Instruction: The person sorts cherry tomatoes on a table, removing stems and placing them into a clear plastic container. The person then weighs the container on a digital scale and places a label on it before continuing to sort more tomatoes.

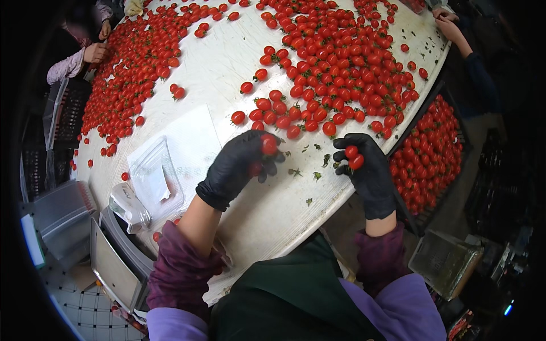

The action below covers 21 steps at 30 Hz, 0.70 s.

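Observation:
My left hand (239, 168), in a black glove, holds a red cherry tomato (268, 144) at its fingertips; a second, blurred tomato (254, 169) shows by the palm. Two cherry tomatoes (355, 161) lie in the curled fingers of my right hand (370, 170), gloved the same way, over the table's near right edge. Beyond both hands spreads a large heap of cherry tomatoes (341, 64), many with green calyxes. Loose calyxes (295, 172) are scattered on the white table (273, 221) between my hands.
A clear plastic clamshell (155, 179) lies on white paper sheeting (196, 128) at the left, near a scale (115, 264). A black crate of tomatoes (426, 157) stands below the right edge. Another heap (132, 72) covers the far left. Other people's hands (96, 52) rest at the table's edges.

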Each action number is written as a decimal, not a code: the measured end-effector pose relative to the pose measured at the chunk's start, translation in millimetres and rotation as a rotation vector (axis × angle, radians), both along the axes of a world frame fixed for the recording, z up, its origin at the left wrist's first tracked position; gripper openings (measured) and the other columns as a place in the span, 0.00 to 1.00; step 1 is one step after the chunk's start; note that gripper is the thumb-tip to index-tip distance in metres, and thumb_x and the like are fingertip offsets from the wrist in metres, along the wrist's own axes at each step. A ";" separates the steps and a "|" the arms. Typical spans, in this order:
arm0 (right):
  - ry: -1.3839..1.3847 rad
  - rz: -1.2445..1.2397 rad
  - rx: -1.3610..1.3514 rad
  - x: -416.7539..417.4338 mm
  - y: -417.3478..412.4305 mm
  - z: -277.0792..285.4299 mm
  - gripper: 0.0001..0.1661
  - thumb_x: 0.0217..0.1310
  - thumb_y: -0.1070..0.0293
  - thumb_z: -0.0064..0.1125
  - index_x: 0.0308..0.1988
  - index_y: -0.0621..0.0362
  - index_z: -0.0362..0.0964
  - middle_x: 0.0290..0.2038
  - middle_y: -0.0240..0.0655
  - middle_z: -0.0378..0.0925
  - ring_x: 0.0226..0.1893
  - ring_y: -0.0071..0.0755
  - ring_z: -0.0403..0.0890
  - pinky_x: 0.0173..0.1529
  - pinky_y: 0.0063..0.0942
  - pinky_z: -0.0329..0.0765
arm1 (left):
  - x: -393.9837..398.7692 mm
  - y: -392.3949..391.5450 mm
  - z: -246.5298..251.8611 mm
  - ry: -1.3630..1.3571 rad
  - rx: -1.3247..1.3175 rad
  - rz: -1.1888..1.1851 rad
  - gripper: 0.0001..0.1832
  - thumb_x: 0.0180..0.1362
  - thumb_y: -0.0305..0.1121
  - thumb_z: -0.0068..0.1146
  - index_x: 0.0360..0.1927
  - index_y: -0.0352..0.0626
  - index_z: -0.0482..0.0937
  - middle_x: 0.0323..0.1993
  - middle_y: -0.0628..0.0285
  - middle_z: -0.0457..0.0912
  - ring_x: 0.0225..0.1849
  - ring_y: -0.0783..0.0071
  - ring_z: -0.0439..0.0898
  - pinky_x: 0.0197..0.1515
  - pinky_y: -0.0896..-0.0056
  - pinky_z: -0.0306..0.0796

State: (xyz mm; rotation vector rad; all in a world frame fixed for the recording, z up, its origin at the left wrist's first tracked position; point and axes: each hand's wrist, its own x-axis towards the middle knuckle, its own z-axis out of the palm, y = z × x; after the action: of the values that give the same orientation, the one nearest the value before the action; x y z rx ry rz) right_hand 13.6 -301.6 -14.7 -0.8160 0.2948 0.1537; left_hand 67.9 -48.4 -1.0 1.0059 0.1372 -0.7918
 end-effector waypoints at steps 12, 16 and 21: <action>-0.510 0.075 -1.884 49.2 40.5 -13.6 0.11 0.50 0.66 0.59 0.36 0.55 0.71 0.31 0.39 0.73 0.30 0.41 0.77 0.30 0.36 0.73 | 2.5 -63.1 -13.7 -1.054 1.293 -0.245 0.09 0.54 0.37 0.51 0.33 0.43 0.70 0.26 0.52 0.76 0.30 0.52 0.77 0.28 0.55 0.68; 0.017 0.203 -0.514 28.1 8.8 4.4 0.10 0.57 0.66 0.55 0.39 0.58 0.70 0.33 0.35 0.77 0.23 0.23 0.76 0.21 0.18 0.68 | -16.0 -19.5 8.9 -0.550 0.551 -0.133 0.11 0.57 0.36 0.52 0.39 0.40 0.72 0.25 0.57 0.79 0.25 0.68 0.79 0.26 0.70 0.70; -0.039 0.253 -0.123 27.9 22.9 11.0 0.08 0.57 0.69 0.54 0.37 0.59 0.69 0.35 0.37 0.77 0.23 0.21 0.76 0.19 0.17 0.66 | -18.3 28.5 20.5 -0.130 0.378 0.123 0.12 0.59 0.33 0.51 0.43 0.38 0.73 0.27 0.57 0.80 0.23 0.76 0.77 0.23 0.81 0.68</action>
State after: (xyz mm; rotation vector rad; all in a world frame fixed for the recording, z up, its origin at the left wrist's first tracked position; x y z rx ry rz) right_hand 41.5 -278.7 -3.7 -0.9760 0.1645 0.3586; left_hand 49.5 -20.0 19.5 1.3895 0.2410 -0.5964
